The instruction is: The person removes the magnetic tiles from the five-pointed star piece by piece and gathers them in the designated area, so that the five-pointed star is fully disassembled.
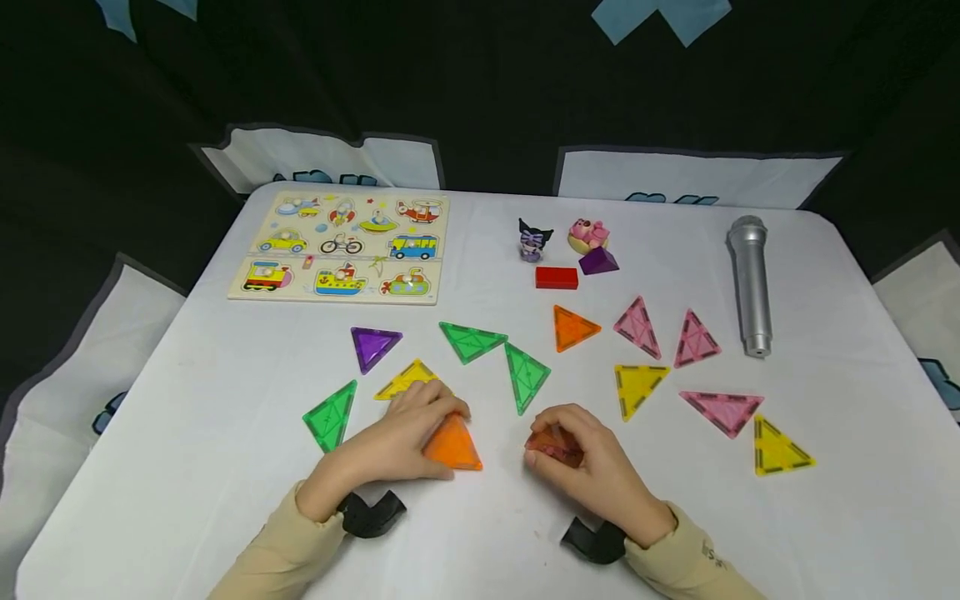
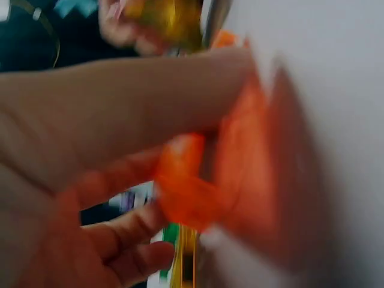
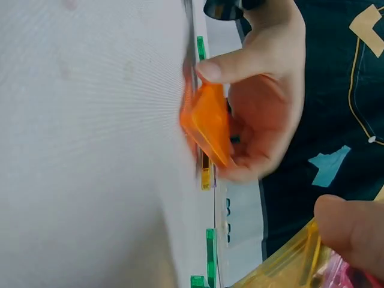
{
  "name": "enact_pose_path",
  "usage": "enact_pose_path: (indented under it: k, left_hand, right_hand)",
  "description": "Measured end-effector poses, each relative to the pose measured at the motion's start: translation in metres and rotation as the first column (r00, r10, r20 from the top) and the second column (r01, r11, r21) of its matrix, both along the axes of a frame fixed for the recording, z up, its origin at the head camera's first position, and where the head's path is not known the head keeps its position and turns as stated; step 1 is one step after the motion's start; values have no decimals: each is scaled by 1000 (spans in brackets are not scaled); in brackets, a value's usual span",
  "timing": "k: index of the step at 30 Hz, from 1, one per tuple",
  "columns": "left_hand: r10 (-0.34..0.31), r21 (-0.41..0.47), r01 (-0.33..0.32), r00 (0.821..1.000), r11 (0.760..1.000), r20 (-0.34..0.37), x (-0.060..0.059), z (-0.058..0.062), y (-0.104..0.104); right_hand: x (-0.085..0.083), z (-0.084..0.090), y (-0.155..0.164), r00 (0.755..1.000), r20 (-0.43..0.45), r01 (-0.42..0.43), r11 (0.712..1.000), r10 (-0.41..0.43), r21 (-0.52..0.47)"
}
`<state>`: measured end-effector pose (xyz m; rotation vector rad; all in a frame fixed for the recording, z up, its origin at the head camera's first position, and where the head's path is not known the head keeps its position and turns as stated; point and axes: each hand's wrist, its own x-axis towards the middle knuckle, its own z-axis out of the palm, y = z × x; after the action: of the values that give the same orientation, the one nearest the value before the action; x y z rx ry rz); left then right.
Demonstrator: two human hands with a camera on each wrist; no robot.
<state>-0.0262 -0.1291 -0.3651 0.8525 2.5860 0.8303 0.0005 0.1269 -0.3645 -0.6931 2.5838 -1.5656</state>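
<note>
My left hand (image 1: 405,437) grips an orange magnetic-tile piece (image 1: 456,447) low over the white table, thumb on the near side and fingers on the far side. Seen from the right wrist, this orange piece (image 3: 209,120) has slanted triangular faces like a small pyramid. To its right, my right hand (image 1: 596,467) pinches see-through magnetic tiles (image 1: 553,447) between thumb and fingers. In the right wrist view they show as a yellow tile (image 3: 288,264) with a pink part (image 3: 339,273) behind it. A yellow triangle tile (image 1: 412,377) lies partly hidden behind my left hand.
Loose triangle tiles are spread about: green (image 1: 330,415), purple (image 1: 375,346), orange (image 1: 573,327), pink (image 1: 723,410) and yellow (image 1: 780,448). Farther back are a vehicle puzzle board (image 1: 345,250), two small figures (image 1: 532,242), a red block (image 1: 557,277), a purple block (image 1: 598,262) and a silver microphone-shaped object (image 1: 752,287).
</note>
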Motion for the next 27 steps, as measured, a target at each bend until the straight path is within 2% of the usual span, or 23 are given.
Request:
enact_pose_path:
  k: [2,4,7,9,11,14,16,19,23,27]
  left_hand:
    - [30,-13,-29,1000,999,10,1,-1,-12]
    - [45,-26,-45,999,999,21,2,-2,-19]
    - [68,6,-68,996,998,52,5,2,-17]
    - [78,80,-85,994,993,80,4,4,-7]
    - [77,187,-99,989,977,123,3,5,7]
    - [23,318,-79,984,945,176,0,0,29]
    - [-2,349,-67,981,935,195,-1,-4,40]
    - [-18,334,-47,982,941,189,1,-9,45]
    - [-30,300,-7,992,954,120,3,-12,45]
    - [-36,269,16,997,963,69,4,-13,46]
  right_hand:
    - [1,0,-1,1000,13,3,1000,-3,2]
    - [0,-9,1,1000,17,-2,1000,2,1]
    - [-1,-16,2,1000,9,-5,1000,5,17]
    - [-1,-17,1,1000,-2,0,1000,0,29]
    - [-1,-18,0,1000,-18,4,999,-3,44]
    - [-1,-21,-1,999,-48,-16,999,19,52]
    - [0,-23,-2,997,-68,-39,998,42,48]
    - [0,-25,-4,994,-83,-73,997,76,37]
    - [0,-25,-2,989,-93,-113,993,115,34]
    - [0,-20,6,987,-56,-139,978,149,156]
